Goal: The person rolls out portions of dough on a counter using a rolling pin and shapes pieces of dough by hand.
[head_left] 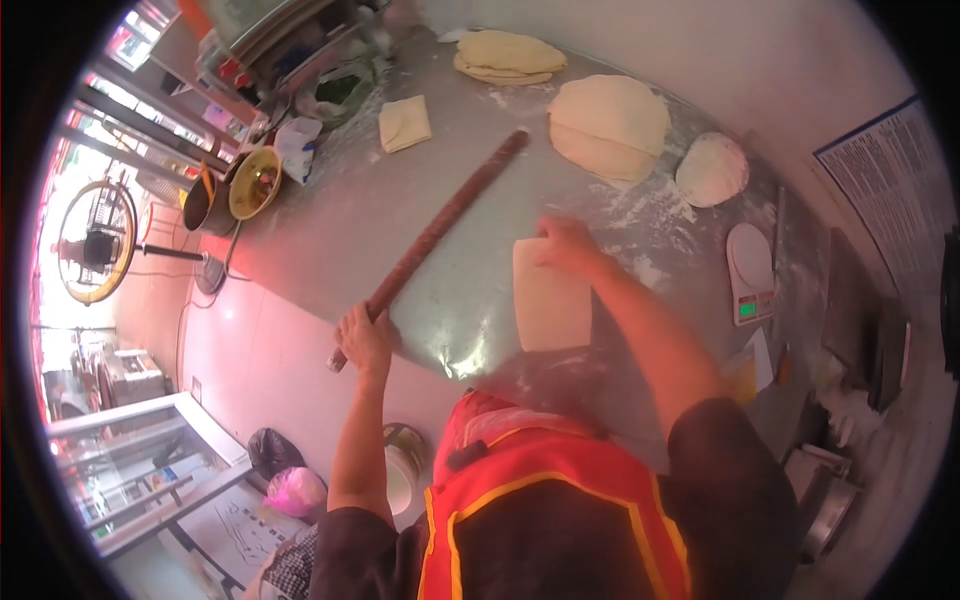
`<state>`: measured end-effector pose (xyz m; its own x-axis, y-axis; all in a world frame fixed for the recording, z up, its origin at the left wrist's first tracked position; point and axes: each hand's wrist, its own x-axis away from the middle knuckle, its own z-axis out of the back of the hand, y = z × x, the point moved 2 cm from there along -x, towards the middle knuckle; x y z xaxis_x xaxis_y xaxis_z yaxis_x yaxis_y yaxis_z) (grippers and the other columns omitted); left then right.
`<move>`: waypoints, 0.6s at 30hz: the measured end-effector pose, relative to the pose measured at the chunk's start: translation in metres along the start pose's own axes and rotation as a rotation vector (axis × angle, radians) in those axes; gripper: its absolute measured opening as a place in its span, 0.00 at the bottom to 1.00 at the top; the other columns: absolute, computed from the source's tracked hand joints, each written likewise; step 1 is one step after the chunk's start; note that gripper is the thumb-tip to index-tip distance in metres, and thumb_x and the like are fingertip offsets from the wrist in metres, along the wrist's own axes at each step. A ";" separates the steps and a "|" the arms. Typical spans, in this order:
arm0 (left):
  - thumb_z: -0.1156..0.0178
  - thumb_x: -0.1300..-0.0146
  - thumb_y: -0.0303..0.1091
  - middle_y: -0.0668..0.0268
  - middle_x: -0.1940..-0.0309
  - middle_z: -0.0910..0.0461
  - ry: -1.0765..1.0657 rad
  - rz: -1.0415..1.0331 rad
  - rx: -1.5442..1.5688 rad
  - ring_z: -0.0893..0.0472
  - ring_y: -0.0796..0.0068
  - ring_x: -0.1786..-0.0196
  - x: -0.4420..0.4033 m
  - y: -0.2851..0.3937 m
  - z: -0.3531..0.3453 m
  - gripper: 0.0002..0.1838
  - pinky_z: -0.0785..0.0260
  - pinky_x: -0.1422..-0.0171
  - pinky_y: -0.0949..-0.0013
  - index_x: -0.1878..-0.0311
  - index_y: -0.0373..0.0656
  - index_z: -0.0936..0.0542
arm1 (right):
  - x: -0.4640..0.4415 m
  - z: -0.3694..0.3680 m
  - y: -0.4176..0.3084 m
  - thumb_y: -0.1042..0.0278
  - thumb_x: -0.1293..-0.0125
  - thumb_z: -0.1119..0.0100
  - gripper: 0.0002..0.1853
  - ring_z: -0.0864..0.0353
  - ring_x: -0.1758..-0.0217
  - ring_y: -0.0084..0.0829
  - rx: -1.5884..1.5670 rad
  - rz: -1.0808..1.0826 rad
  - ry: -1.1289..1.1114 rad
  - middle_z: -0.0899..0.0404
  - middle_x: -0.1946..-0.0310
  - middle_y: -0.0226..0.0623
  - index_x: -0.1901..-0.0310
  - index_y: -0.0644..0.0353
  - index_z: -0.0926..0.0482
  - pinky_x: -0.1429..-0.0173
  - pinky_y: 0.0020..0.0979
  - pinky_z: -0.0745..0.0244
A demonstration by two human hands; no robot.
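Your left fingers (352, 322) wrap the rolling pin (436, 232); your right fingers (550, 254) pinch the dough sheet (552, 305) at its far edge, bench (468, 270) between.

Metal table (350, 230), grey, flour (650, 205) streaked far right. Far side, left to right: square dough (405, 124), folded dough (508, 57), large dough (610, 125), round lump (712, 170). Right: scale (752, 262), green display. Near middle: oblong sheet (552, 300). Pin (445, 225) slants across, near end past the edge.
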<state>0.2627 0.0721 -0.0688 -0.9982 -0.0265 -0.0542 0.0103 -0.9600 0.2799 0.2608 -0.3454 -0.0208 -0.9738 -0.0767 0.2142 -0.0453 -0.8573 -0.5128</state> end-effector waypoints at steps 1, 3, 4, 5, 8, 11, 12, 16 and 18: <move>0.34 0.43 0.42 0.58 0.50 0.23 -0.009 0.043 -0.004 0.27 0.60 0.43 -0.006 -0.001 -0.001 0.22 0.40 0.36 0.54 0.47 0.44 0.24 | 0.000 0.005 -0.004 0.63 0.47 0.31 0.18 0.26 0.40 0.49 -0.005 -0.020 -0.147 0.21 0.49 0.46 0.54 0.55 0.21 0.43 0.47 0.29; 0.32 0.44 0.42 0.53 0.45 0.26 0.024 -0.100 0.011 0.30 0.56 0.38 -0.009 0.021 0.004 0.28 0.41 0.33 0.52 0.43 0.40 0.27 | 0.012 -0.003 0.001 0.63 0.47 0.31 0.13 0.23 0.47 0.49 0.070 0.112 -0.002 0.19 0.56 0.44 0.60 0.55 0.20 0.47 0.47 0.27; 0.31 0.45 0.43 0.51 0.42 0.28 0.040 -0.169 0.018 0.31 0.54 0.36 -0.007 0.042 0.013 0.31 0.42 0.31 0.52 0.41 0.39 0.28 | 0.023 -0.007 0.003 0.63 0.47 0.31 0.12 0.21 0.50 0.48 0.108 0.179 0.068 0.17 0.59 0.43 0.63 0.55 0.20 0.50 0.47 0.26; 0.30 0.46 0.43 0.48 0.40 0.30 -0.050 -0.287 0.144 0.33 0.51 0.35 -0.005 0.074 0.020 0.35 0.43 0.30 0.51 0.38 0.36 0.31 | 0.038 -0.004 0.001 0.63 0.46 0.31 0.12 0.20 0.54 0.45 -0.001 0.136 0.098 0.18 0.63 0.41 0.63 0.56 0.20 0.51 0.45 0.26; 0.30 0.44 0.45 0.46 0.36 0.32 -0.466 -0.480 0.596 0.33 0.46 0.34 0.024 0.170 -0.005 0.40 0.40 0.31 0.52 0.34 0.34 0.33 | 0.084 0.045 -0.010 0.65 0.42 0.33 0.10 0.19 0.63 0.33 -0.350 -0.025 0.093 0.19 0.69 0.35 0.61 0.58 0.20 0.55 0.37 0.26; 0.34 0.38 0.47 0.50 0.48 0.19 -1.143 -0.498 0.667 0.20 0.50 0.48 0.040 0.240 -0.019 0.27 0.30 0.43 0.56 0.44 0.38 0.22 | 0.116 0.099 0.004 0.71 0.39 0.36 0.07 0.24 0.64 0.20 -0.638 -0.140 0.059 0.21 0.68 0.29 0.60 0.60 0.19 0.59 0.27 0.28; 0.35 0.38 0.45 0.53 0.51 0.18 -1.129 -0.473 0.616 0.19 0.53 0.48 0.035 0.264 -0.010 0.24 0.29 0.44 0.56 0.45 0.39 0.21 | 0.125 0.115 0.013 0.73 0.39 0.37 0.06 0.27 0.64 0.16 -0.651 -0.104 0.142 0.22 0.69 0.27 0.60 0.60 0.20 0.60 0.24 0.30; 0.38 0.39 0.36 0.60 0.54 0.15 -0.760 -0.708 0.614 0.17 0.61 0.47 0.019 0.342 0.024 0.17 0.27 0.46 0.56 0.47 0.43 0.18 | 0.179 0.161 0.039 0.75 0.39 0.38 0.07 0.24 0.63 0.20 -0.508 -0.259 0.402 0.20 0.67 0.31 0.59 0.62 0.20 0.56 0.27 0.28; 0.40 0.41 0.31 0.62 0.53 0.16 -0.424 -0.977 0.644 0.18 0.61 0.45 0.022 0.364 0.017 0.16 0.26 0.45 0.57 0.48 0.45 0.18 | 0.204 0.158 0.060 0.74 0.38 0.39 0.07 0.21 0.60 0.26 -0.431 -0.259 0.491 0.18 0.66 0.34 0.59 0.63 0.20 0.52 0.29 0.27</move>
<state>0.2434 -0.2733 0.0485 -0.5129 0.8287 -0.2241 -0.6587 -0.2125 0.7218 0.0946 -0.4929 0.1231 -0.9030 0.4288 0.0258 -0.2750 -0.5309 -0.8015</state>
